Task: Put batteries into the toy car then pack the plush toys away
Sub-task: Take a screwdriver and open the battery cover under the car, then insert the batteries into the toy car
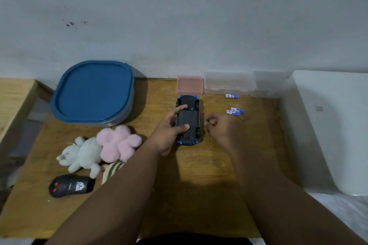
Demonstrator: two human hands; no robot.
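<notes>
A blue toy car (pixel 188 113) lies upside down on the wooden table (pixel 179 195), its black underside up. My left hand (pixel 169 129) grips it from the left, thumb and a finger on the underside. My right hand (pixel 223 125) is just right of the car, closed on a thin screwdriver (pixel 208 135) whose shaft points down at the table. Three blue-and-white batteries lie to the right: one (pixel 232 96) near the boxes, two (pixel 235 111) beside my right hand. A pink plush (pixel 119 143), a white plush (pixel 81 155) and a striped plush (pixel 111 171) lie at the left.
A blue-lidded container (pixel 93 91) stands at the back left. A pink box (pixel 190 85) and clear plastic boxes (pixel 229 83) line the wall. A black remote control (pixel 70 186) lies front left. A large white bin (pixel 328 125) stands at the right.
</notes>
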